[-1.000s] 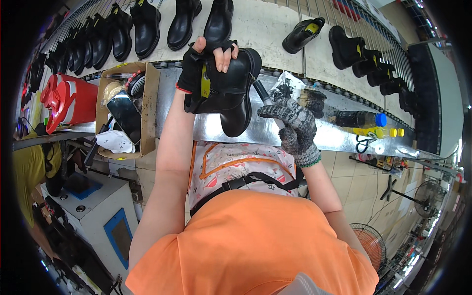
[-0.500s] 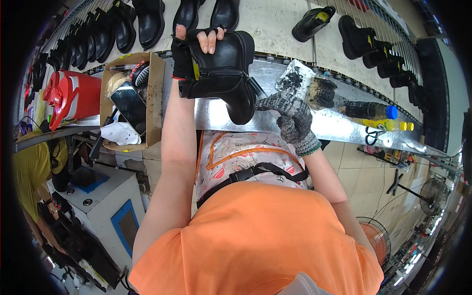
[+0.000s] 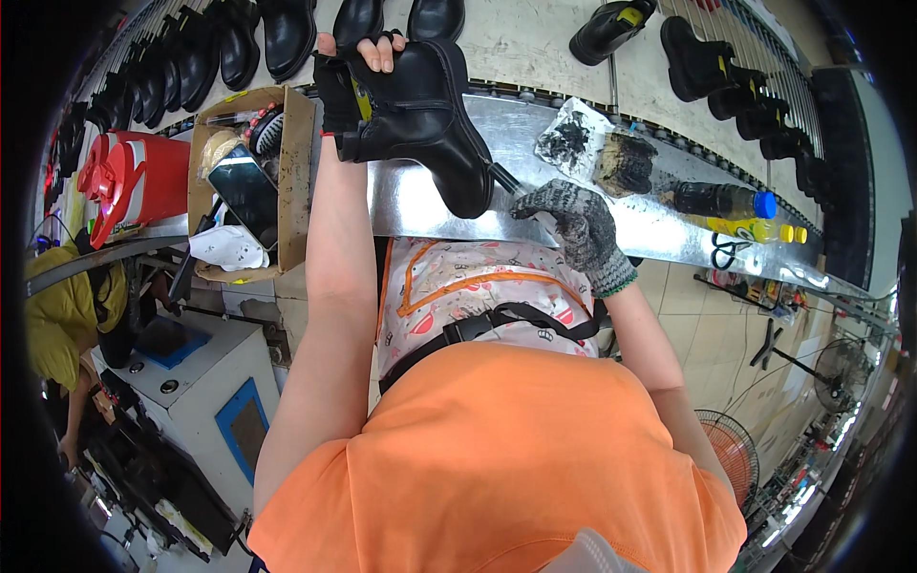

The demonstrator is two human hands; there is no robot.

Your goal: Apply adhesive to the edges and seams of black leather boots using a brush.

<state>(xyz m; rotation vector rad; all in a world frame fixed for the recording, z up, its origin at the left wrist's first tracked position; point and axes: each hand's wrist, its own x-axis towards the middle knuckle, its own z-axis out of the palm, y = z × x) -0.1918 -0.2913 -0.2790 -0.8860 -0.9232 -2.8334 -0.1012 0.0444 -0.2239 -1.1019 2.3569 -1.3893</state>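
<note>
A black ankle boot (image 3: 411,105) is held up on its side above the metal bench edge, toe pointing down and toward me. My left hand (image 3: 380,53), in a dark fingerless glove, grips it by the shaft, its bare fingertips curled over the leather. A yellow patch shows inside the boot's opening. In a grey knitted glove with black stains, my right hand (image 3: 573,224) closes around a slim brush-like tool (image 3: 504,179). The tool's dark end meets the sole edge near the toe; whether it touches is hard to tell. Most of its handle is hidden by the glove.
More black boots (image 3: 239,43) line the conveyor (image 3: 521,57) beyond. Left are a cardboard box (image 3: 298,181) holding a phone (image 3: 244,196) and a brush, and a red jug (image 3: 143,181). Right lie a blackened sponge (image 3: 626,164), a stained white sheet (image 3: 573,138), bottles (image 3: 721,205) and scissors (image 3: 731,250).
The boot has moved up and left, and its toe has tilted slightly. My right hand has turned, and the tool's dark end now points up-left at the sole edge by the toe.
</note>
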